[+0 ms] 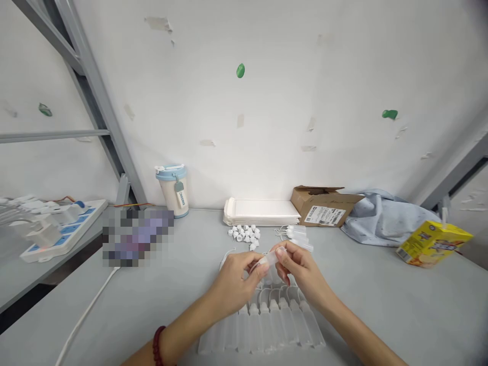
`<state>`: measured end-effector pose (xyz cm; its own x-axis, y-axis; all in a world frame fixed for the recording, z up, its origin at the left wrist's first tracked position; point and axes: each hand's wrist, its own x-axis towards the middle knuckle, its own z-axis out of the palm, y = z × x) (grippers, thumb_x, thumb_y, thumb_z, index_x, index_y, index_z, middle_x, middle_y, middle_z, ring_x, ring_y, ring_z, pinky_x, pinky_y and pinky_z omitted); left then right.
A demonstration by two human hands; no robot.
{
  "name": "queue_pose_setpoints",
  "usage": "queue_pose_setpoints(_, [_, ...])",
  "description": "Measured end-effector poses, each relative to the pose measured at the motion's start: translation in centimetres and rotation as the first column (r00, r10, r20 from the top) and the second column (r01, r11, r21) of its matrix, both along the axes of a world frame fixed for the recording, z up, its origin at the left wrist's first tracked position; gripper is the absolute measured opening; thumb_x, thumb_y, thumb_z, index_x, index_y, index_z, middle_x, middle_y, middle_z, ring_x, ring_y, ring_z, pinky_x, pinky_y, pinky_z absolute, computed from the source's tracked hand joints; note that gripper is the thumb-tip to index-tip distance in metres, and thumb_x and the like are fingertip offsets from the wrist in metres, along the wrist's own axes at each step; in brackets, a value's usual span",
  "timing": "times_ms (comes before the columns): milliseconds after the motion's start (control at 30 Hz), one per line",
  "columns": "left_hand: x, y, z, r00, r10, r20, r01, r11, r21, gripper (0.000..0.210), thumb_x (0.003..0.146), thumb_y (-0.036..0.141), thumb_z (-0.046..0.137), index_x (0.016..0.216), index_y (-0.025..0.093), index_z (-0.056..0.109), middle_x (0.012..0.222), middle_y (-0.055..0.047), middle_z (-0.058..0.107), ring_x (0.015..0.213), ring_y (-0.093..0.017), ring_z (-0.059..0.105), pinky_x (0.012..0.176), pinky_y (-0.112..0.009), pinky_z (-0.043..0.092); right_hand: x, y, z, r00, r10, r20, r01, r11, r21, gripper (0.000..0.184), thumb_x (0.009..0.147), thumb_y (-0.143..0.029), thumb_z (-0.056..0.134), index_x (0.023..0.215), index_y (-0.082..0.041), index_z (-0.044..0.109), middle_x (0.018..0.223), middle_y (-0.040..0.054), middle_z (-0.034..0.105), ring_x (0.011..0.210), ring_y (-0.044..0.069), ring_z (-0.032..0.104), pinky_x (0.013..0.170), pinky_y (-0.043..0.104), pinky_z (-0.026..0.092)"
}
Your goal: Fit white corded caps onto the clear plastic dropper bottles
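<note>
A small translucent plastic bottle [270, 257] is held between both hands above the table. My left hand [237, 281] pinches its left end between thumb and fingers. At the bottle's right end, the fingers of my right hand [298, 265] are closed on it. Beneath my hands lies a row of similar clear bottles [263, 330] with white caps and thin looped cords, side by side. More bottles behind are partly hidden by my hands. A pile of loose white caps [246, 234] sits just beyond my left hand. Past my right hand are several bottles with cords [298, 234].
Against the wall stand a stack of white flat trays [263, 209], an opened cardboard box [324, 208] and a lidded cup [175, 193]. At right are a blue cloth [381, 216] and a yellow drink carton [430, 244]. Left holds a power strip [68, 234] and white cable [89, 310].
</note>
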<state>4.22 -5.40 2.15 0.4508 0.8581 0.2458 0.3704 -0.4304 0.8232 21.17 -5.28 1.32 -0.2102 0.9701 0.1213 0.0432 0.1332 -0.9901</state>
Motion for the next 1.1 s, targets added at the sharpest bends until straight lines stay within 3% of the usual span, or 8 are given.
queue_pose_setpoints(167, [0.0,0.4,0.6,0.99,-0.008,0.139,0.049,0.955,-0.294,0.035,0.084,0.045,0.045,0.076,0.015,0.06,0.07,-0.003,0.062,0.063,-0.015,0.055,0.059,-0.025,0.041,0.1,0.0,0.2,0.999,0.02,-0.046,-0.02,1.0,0.004,0.034,0.079,-0.051,0.053,0.082,-0.017,0.053,0.052,-0.0044,0.045,0.047,0.01,0.041,0.044,0.022,0.034])
queue_pose_setpoints(300, [0.0,0.6,0.6,0.958,-0.006,0.288,0.158,0.848,-0.506,0.044,0.081,0.052,0.045,0.07,0.012,0.058,0.059,-0.003,0.059,0.053,-0.012,0.052,0.056,-0.026,0.042,0.1,-0.2,0.2,0.999,0.032,-0.005,-0.032,0.999,0.041,0.035,0.084,-0.051,0.046,0.082,-0.017,0.055,0.058,-0.0016,0.049,0.049,0.01,0.042,0.046,0.023,0.035])
queue_pose_setpoints(400, [0.0,0.5,0.6,0.935,0.016,0.354,0.204,0.791,-0.576,0.048,0.081,0.054,0.045,0.066,0.011,0.058,0.056,-0.003,0.056,0.051,-0.011,0.05,0.055,-0.025,0.041,0.2,-0.5,0.4,0.992,-0.026,0.123,0.012,0.994,0.109,0.032,0.083,-0.049,0.048,0.089,-0.018,0.058,0.059,-0.0016,0.048,0.049,0.011,0.043,0.047,0.024,0.035])
queue_pose_setpoints(467, [0.0,0.5,0.6,0.932,0.014,0.362,0.21,0.792,-0.573,0.048,0.08,0.055,0.046,0.065,0.011,0.059,0.055,-0.003,0.055,0.051,-0.012,0.049,0.054,-0.025,0.041,0.2,-0.6,0.4,0.98,-0.061,0.19,0.034,0.989,0.146,0.031,0.082,-0.048,0.05,0.091,-0.019,0.059,0.054,-0.0027,0.045,0.048,0.011,0.041,0.046,0.024,0.033])
queue_pose_setpoints(567, [0.0,0.4,0.4,0.954,-0.012,0.299,0.158,0.87,-0.467,0.046,0.081,0.053,0.046,0.066,0.012,0.06,0.057,-0.003,0.056,0.051,-0.012,0.049,0.055,-0.025,0.041,0.2,-0.6,0.2,0.978,-0.06,0.199,0.036,0.992,0.123,0.033,0.082,-0.049,0.049,0.087,-0.019,0.061,0.05,-0.0036,0.041,0.046,0.011,0.038,0.045,0.024,0.031])
queue_pose_setpoints(733, [0.0,0.2,0.2,1.0,-0.001,0.01,0.003,0.992,-0.13,0.036,0.087,0.038,0.041,0.062,0.016,0.055,0.058,0.001,0.052,0.057,-0.013,0.046,0.054,-0.023,0.033,0.3,-0.2,0.0,0.994,-0.018,0.112,0.018,1.0,-0.002,0.035,0.079,-0.051,0.052,0.082,-0.017,0.061,0.045,-0.0056,0.037,0.042,0.009,0.034,0.043,0.022,0.029])
queue_pose_setpoints(900, [-0.3,0.0,-0.2,0.992,0.026,-0.12,-0.002,0.98,0.197,0.028,0.088,0.027,0.041,0.063,0.017,0.051,0.06,0.001,0.048,0.06,-0.013,0.042,0.059,-0.024,0.032,0.4,-0.1,0.0,1.0,0.003,0.014,-0.002,0.997,-0.075,0.035,0.077,-0.05,0.055,0.079,-0.016,0.06,0.046,-0.0064,0.034,0.04,0.007,0.031,0.04,0.021,0.027])
queue_pose_setpoints(1100, [-0.4,0.3,-0.5,0.991,0.009,-0.13,0.031,0.952,0.304,0.024,0.089,0.026,0.041,0.074,0.016,0.058,0.067,-0.003,0.055,0.064,-0.016,0.046,0.062,-0.026,0.035,0.2,-0.2,0.2,0.999,0.005,-0.039,-0.009,0.996,-0.09,0.035,0.075,-0.051,0.057,0.077,-0.016,0.059,0.05,-0.0063,0.035,0.04,0.006,0.031,0.038,0.021,0.028])
